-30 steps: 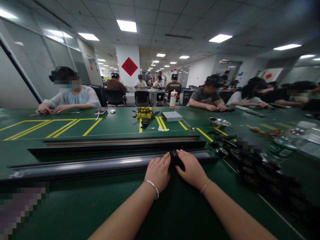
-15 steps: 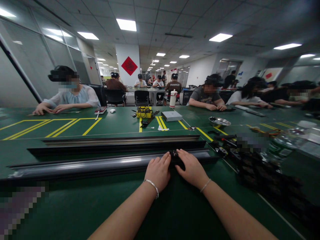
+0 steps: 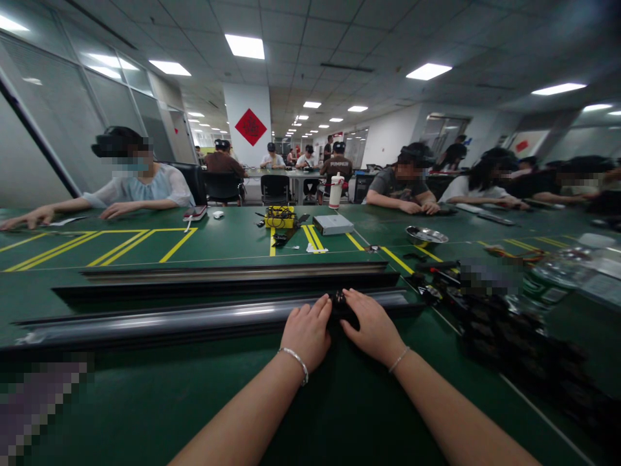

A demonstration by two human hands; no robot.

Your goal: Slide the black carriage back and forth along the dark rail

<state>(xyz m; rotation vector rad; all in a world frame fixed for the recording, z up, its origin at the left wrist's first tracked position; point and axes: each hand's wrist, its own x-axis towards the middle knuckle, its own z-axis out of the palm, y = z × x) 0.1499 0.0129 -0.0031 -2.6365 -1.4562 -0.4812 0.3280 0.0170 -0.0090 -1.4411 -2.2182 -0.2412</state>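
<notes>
A long dark metal rail [image 3: 194,318] with a shiny inner face lies across the green table. Near its right end sits a small black part [image 3: 338,300]. My left hand [image 3: 306,330] is at the part's left side, fingers together and pressed on the part and rail. On the other side, my right hand [image 3: 371,323] has its fingertips against the same part, with the thumb bent toward it. The fingers partly cover the part, so its shape is unclear. Behind this rail lie two more long dark rails, one being the black rail [image 3: 223,288].
Black parts [image 3: 514,343] and a plastic bottle [image 3: 553,281] are at the right. Farther back are a metal bowl [image 3: 427,237], a grey box [image 3: 333,224], a yellow holder [image 3: 280,219] and a white bottle [image 3: 336,191]. People sit around the table.
My two hands and the black part have hardly moved. At the far left, a person's arm has stretched out further left along the table.
</notes>
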